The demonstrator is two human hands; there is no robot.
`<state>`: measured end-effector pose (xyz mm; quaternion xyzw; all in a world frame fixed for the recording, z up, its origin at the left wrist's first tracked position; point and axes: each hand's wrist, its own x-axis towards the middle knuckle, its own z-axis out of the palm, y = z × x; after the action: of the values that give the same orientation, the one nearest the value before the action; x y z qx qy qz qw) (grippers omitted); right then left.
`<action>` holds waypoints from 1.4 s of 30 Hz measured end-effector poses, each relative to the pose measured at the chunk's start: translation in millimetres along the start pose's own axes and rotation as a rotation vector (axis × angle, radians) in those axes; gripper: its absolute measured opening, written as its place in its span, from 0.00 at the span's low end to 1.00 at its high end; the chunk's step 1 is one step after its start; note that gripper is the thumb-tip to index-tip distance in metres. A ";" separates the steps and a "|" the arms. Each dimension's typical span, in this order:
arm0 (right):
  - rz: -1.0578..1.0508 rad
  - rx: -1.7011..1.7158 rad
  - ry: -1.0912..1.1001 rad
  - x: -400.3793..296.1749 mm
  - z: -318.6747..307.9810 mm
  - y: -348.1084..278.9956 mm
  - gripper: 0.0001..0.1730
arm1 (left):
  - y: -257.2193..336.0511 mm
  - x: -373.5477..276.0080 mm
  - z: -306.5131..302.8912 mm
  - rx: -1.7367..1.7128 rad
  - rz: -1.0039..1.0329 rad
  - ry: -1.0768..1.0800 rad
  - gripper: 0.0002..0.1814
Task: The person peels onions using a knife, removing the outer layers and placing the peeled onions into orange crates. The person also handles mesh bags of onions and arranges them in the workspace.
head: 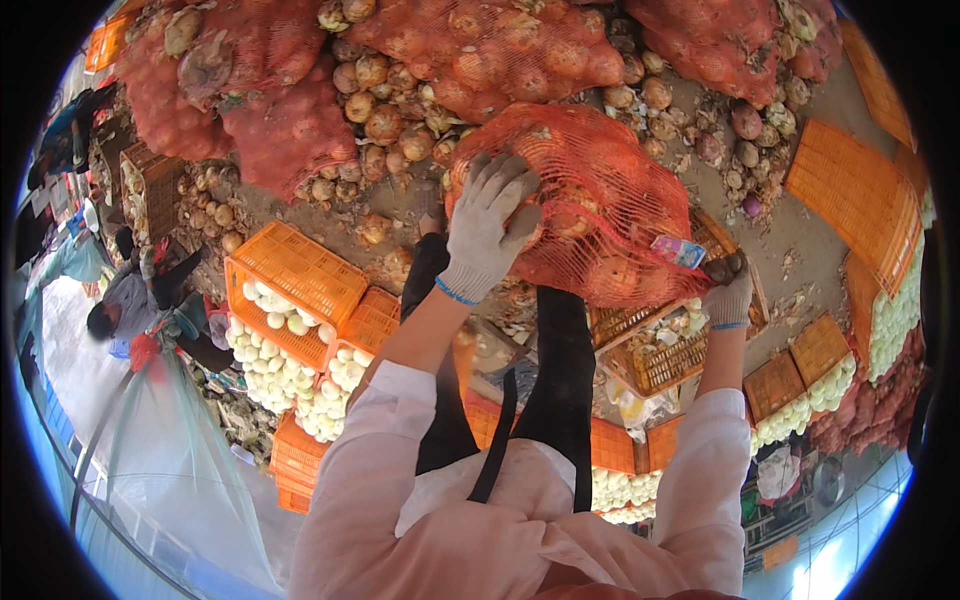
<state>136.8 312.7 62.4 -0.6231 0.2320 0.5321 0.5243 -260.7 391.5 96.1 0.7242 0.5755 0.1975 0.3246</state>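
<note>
A red mesh sack of onions [577,172] lies on its side in front of me, its netting stretched around large brown onions. My left hand [491,214], in a pale knitted glove with a blue cuff edge, grips the sack's left side with its fingers curled over the net. At the lower right corner, my right hand [727,292], gloved too, holds the bunched mesh. A small printed label [679,251] hangs on the net beside that hand. Under that end, an orange plastic crate [652,371] holds some pale onions and bits of skin.
More filled red mesh sacks [495,52] and loose onions [382,124] lie ahead. Orange crates [300,277] with peeled white onions [270,360] stand at left. Crates [855,202] line the right. A co-worker [142,300] sits far left. Skins litter the floor [795,262].
</note>
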 end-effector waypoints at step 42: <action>-0.171 0.231 0.193 -336.9 -45.4 55.0 0.14 | 226.4 18.9 -162.0 -1.053 -1.159 -0.060 0.11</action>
<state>-0.7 162.4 340.1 -0.6243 0.2869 0.3933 0.6109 -202.9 420.3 367.6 0.0642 0.6833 0.2236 0.6921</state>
